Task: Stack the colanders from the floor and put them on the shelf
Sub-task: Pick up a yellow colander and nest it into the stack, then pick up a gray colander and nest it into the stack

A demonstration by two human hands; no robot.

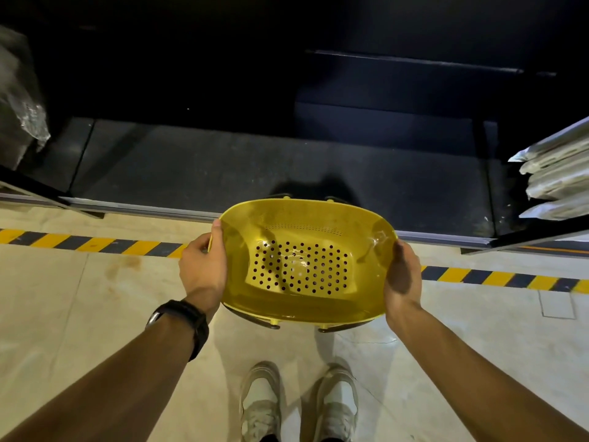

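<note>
A yellow oval colander [302,266] with a perforated bottom hangs in the air in front of me, its far rim over the front edge of the dark bottom shelf [223,167]. My left hand [202,266] grips its left rim, thumb over the edge. On the right rim, my right hand [403,272] grips it too. Dark handles and small feet stick out below its near side; whether more colanders are nested under it I cannot tell.
A yellow-and-black hazard stripe [79,242] runs across the pale floor along the shelf front. Plastic-wrapped goods [22,103] sit at the shelf's left, stacked wrapped packs [557,177] at its right. My two shoes [299,403] stand on the floor below.
</note>
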